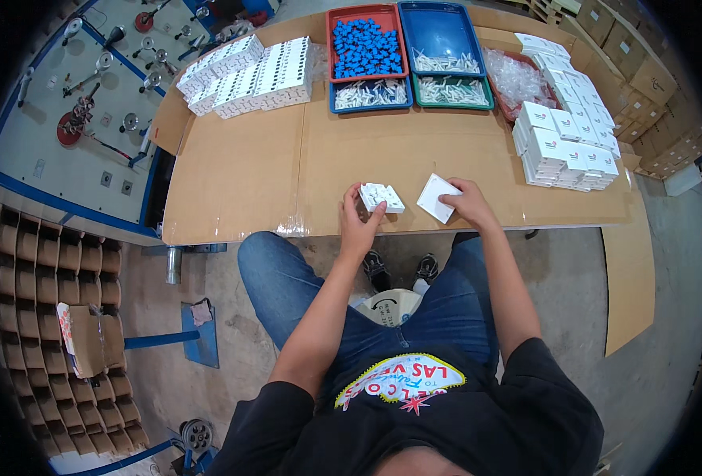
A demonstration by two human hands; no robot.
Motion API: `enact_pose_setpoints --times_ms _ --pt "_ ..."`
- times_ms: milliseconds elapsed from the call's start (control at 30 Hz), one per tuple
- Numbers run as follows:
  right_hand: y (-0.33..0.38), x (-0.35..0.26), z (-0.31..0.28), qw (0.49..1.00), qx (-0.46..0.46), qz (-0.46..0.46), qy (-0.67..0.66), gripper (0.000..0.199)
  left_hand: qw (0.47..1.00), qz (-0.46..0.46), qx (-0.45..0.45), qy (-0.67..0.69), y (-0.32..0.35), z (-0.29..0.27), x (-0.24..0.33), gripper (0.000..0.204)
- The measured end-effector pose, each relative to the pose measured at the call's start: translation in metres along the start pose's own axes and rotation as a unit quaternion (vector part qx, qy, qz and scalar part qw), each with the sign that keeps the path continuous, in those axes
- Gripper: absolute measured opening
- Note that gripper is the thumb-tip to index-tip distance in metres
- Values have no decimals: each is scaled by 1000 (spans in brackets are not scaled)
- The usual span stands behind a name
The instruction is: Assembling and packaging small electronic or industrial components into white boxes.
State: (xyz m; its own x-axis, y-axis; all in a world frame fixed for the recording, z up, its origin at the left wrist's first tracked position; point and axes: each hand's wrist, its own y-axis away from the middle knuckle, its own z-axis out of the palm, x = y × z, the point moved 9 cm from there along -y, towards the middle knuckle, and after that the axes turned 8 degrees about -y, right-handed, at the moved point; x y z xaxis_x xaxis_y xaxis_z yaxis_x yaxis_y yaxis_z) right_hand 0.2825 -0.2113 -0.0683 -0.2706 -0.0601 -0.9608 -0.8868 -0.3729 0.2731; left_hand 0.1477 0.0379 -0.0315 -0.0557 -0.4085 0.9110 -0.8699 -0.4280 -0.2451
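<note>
The left hand (358, 220) reaches up from the lower edge with the forearm slanting toward the near edge of the cardboard-covered table (240, 174). Its fingers curl around the left side of a small white moulded part (382, 197), thumb on the near side, so the hand is partly closed on that piece, which rests on the cardboard. The right hand (466, 203) comes in with the elbow bent, wrist turned inward, fingers folded over the right edge of a flat white square cover (436, 197), which it pinches and tilts slightly off the surface. The two white pieces lie just beside each other, apart by a narrow gap, near the table's front edge between the hands.

Farther back on the left stand rows of white cartons (248, 75). Toward the middle sit a red tray of blue parts (365, 46), a blue tray (441, 36) with white pieces along its near edge, and below them a blue tray and a green tray (453, 92) of small white parts. To the right lie clear plastic bags (513, 78) and a stack of white boxes (569, 139). Nothing lies between the hands and the trays; bare cardboard separates them.
</note>
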Motion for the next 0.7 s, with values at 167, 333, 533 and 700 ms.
enact_pose_setpoints --times_ms 167,333,533,700 --pt "-27 -35 21 939 -205 -60 269 45 967 22 -50 -249 -6 2 -18 68" --pt "-8 -93 32 867 -40 -295 399 50 938 65 4 -341 -3 9 -4 78" --pt "34 -47 13 885 68 -104 448 45 921 35 -15 -389 -3 39 25 94" --pt "27 -35 -3 887 44 -248 386 42 912 59 16 -405 -22 61 23 90"
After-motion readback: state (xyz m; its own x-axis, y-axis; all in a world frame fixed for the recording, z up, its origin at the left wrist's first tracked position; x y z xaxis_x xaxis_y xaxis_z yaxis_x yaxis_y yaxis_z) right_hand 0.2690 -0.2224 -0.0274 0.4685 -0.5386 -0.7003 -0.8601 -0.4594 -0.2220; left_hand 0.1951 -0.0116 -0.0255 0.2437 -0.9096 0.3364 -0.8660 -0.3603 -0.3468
